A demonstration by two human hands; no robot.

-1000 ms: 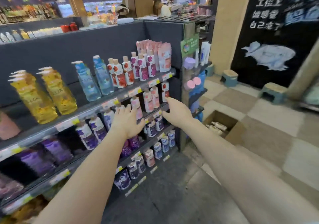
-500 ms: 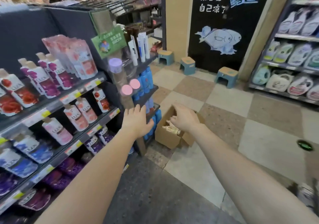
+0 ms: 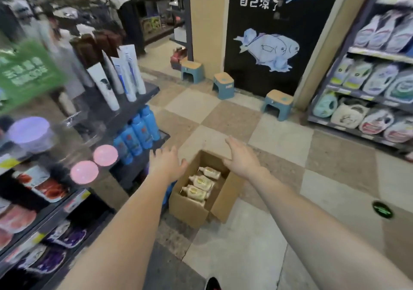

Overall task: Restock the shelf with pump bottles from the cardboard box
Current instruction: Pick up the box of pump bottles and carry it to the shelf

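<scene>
An open cardboard box [image 3: 190, 209] stands on the floor at the foot of the shelf end. Several cream pump bottles [image 3: 198, 185] lie on their sides inside it. My left hand [image 3: 168, 162] hovers over the box's left edge, fingers spread, holding nothing. My right hand [image 3: 241, 158] hovers over the box's far right corner, palm down and fingers apart, also empty. The dark shelf [image 3: 73, 202] with red and purple pump bottles runs along the left, blurred.
Blue bottles [image 3: 136, 133] and white tubes [image 3: 120, 77] fill the shelf end beside the box. Three small blue stools [image 3: 277, 105] stand by a black chalkboard wall. A shelf of refill pouches [image 3: 375, 102] lines the right. A person stands far left behind the display.
My view has swung right from the shelf to the box on the floor. Both hands have left the shelf and now reach down over the box, which looks nearer.
</scene>
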